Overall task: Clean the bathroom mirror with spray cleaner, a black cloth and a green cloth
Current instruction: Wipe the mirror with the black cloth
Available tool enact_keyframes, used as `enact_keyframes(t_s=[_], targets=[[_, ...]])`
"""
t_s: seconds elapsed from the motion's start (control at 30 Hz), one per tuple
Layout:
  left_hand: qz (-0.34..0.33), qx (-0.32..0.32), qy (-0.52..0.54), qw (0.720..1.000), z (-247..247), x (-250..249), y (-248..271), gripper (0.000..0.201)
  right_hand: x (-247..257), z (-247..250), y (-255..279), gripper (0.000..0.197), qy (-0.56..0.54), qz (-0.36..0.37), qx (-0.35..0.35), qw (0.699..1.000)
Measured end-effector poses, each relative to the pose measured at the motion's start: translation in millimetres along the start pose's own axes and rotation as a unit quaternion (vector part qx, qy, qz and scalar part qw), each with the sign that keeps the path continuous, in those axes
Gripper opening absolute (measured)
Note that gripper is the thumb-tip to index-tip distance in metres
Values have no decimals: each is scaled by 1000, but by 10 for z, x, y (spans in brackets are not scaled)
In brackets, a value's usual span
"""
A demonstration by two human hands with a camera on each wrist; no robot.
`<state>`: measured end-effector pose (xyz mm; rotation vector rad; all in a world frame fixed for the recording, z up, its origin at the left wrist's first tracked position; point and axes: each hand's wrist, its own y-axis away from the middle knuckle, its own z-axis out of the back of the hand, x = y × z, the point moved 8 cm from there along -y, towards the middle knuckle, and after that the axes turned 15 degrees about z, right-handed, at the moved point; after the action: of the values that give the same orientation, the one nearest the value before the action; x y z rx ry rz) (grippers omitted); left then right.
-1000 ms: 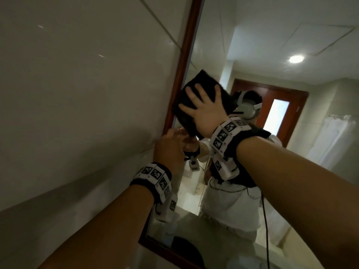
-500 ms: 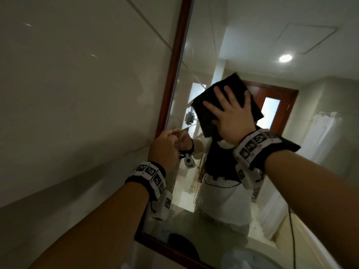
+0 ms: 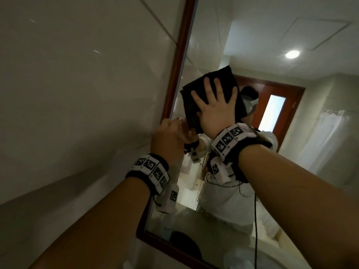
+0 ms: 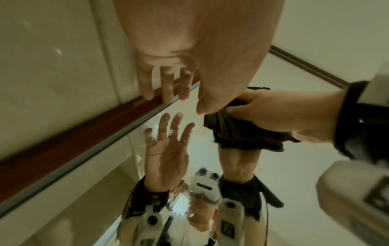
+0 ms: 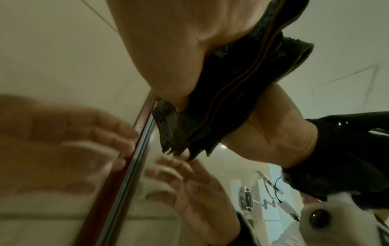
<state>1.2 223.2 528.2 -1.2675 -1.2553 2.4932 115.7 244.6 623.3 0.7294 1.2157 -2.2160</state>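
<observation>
Right hand (image 3: 215,111) flat on folded black cloth (image 3: 211,82), fingers spread wide, palm pressing cloth against mirror (image 3: 213,35) glass; thumb (image 4: 238,109) tucked at cloth's lower edge in left wrist view. Cloth in several layers, stacked edges (image 5: 242,93) showing in right wrist view, lying high on glass just beside wooden frame (image 3: 180,55), near mirror's left side, upper corner of cloth clear of fingertips.

Left hand (image 3: 167,138) lower and to the left, at frame's inner edge: fingers (image 4: 166,88) straight, slightly parted, tips touching frame and glass rim, holding nothing. Blurred in right wrist view (image 5: 69,136).

Water droplets (image 4: 155,131) speckling glass near left fingertips.

Both wrists banded with black straps carrying white marker blocks (image 3: 153,169); small white cameras under each wrist.

Pale glossy wall tiles (image 3: 77,84) left of frame. Reflected in glass: ceiling with round lit lamp (image 3: 292,53), reddish door frame (image 3: 287,105), white curtain (image 3: 328,140), person in white top with head-mounted rig, cable hanging down.

Green cloth and spray cleaner: neither made out in any view
</observation>
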Motion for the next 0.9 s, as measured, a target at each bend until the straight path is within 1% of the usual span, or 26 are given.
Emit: enact_keyframes(t_s=[0.07,0.13,0.17,0.2,0.23,0.3,0.33,0.37,0.43,0.5,0.53,0.57,0.63,0.7,0.8,0.9], targets=[[-57,-29,43,997,36,-208,15,38,30,-88,51,69,7,7,22,1000],[-95,-24,58,993,-21,-407,6,38,21,-112,143,85,23,7,42,999],[-107,-15,74,991,-56,-488,6,40,19,-95,198,84,24,14,45,999],[-115,-5,94,989,-90,-546,9,41,22,-71,260,75,12,23,47,999],[-118,4,111,987,-137,-584,17,41,19,-40,329,73,-18,29,45,998],[-114,16,130,985,-236,-635,39,43,3,47,473,85,-69,34,33,996],[-107,18,134,985,-289,-643,51,45,-14,79,547,84,-88,33,18,995],[-97,14,132,986,-342,-650,61,46,-50,64,619,76,-114,31,-3,993],[-78,-9,80,994,-456,-640,81,51,-153,22,782,59,-165,34,-43,985],[-70,-34,-11,997,-567,-660,94,60,-282,14,987,55,-193,35,-72,978],[-61,-36,-50,996,-613,-689,94,64,-374,34,1105,55,-190,30,-86,978],[-45,-32,-82,995,-653,-716,86,68,-481,55,1225,54,-183,21,-101,978],[-2,-16,-127,992,-716,-773,68,72,-733,103,1481,55,-164,-21,-122,979],[31,-19,-138,990,-726,-829,78,71,-998,153,1734,59,-127,-69,-128,981],[53,-34,-148,987,-749,-879,120,71,-1380,160,2106,67,-68,-154,-83,982],[57,-43,-163,984,-757,-918,142,71,-1664,187,2473,70,-38,-234,-59,970]])
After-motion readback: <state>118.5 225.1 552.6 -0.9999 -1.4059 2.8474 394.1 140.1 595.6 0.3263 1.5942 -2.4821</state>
